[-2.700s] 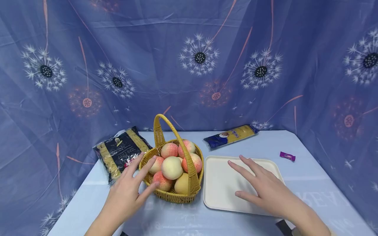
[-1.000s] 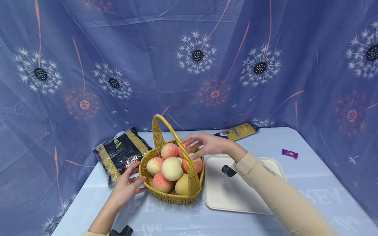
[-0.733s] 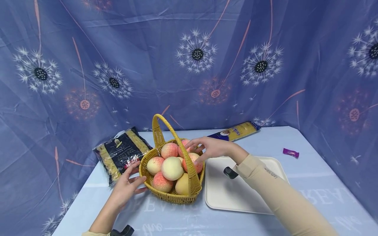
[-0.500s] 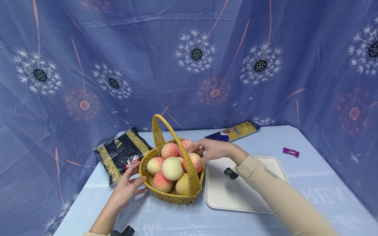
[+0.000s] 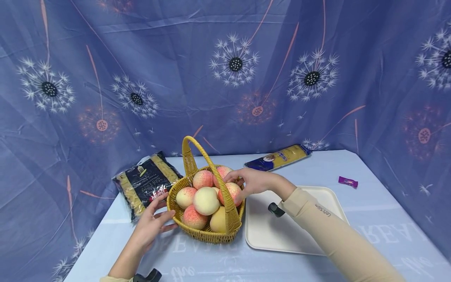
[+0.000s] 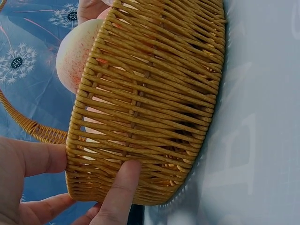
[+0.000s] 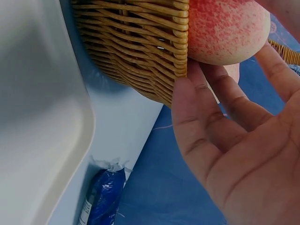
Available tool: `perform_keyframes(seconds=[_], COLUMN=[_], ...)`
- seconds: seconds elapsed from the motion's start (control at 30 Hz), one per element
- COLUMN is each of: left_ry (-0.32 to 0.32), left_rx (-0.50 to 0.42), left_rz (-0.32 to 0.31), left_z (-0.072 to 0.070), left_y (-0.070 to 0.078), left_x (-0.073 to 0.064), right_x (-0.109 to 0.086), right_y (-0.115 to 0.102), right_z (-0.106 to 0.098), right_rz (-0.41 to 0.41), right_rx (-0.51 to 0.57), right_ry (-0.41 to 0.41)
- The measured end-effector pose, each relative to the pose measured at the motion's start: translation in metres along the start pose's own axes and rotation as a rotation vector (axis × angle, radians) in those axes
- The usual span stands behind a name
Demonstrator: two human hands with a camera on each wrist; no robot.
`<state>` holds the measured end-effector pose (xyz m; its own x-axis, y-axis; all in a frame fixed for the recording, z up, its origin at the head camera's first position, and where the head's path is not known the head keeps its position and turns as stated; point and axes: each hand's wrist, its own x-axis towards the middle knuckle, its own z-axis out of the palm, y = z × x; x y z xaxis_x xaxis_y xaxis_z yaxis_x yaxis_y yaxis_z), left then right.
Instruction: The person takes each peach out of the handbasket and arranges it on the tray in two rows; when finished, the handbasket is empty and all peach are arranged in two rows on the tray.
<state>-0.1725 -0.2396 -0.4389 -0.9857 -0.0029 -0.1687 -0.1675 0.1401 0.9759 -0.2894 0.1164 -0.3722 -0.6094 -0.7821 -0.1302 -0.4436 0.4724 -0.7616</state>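
A yellow wicker basket (image 5: 201, 234) with a tall arched handle holds several peaches, pale, yellow and red-blushed. Against its left end rests my left hand (image 5: 149, 225), one fingertip at the rim and another finger laid straight along the woven wall (image 6: 150, 93) in the left wrist view. At the right rim, my right hand (image 5: 258, 181) reaches in and has its fingers and thumb around a red-blushed peach (image 7: 225, 30). In the right wrist view that peach bulges above the rim, with fingertips below and behind it. Its far side is hidden.
To the right of the basket lies a cream tray (image 5: 260, 241), partly under the right forearm. A black pasta packet (image 5: 148, 182) lies behind the left hand and a blue-and-yellow packet (image 5: 280, 157) at the back. A small purple wrapper (image 5: 348, 181) is farther right.
Both hands have come from open in the air to the basket: the left against its end, the right over its right rim. Lately the right hand has settled lower around the peach.
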Motion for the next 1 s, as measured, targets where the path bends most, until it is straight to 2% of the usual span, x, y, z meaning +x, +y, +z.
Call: perform_keyframes(seconds=[0.47,0.73,1.0], left_ry=[0.018,0.019,0.017], left_rx=[0.002,-0.003,-0.012], left_rz=[-0.003,0.001,0.005], left_z=[0.002,0.002,0.002], left_y=[0.000,-0.002,-0.002], left_x=[-0.001,-0.001,-0.001], right_x=[0.000,-0.002,-0.009], right_y=[0.000,-0.001,-0.005], right_z=[0.001,-0.003,-0.011], right_rz=[-0.027,-0.017,-0.008], right_rx=[-0.064,-0.020,0.013], right_ry=[0.008,-0.001,0.023])
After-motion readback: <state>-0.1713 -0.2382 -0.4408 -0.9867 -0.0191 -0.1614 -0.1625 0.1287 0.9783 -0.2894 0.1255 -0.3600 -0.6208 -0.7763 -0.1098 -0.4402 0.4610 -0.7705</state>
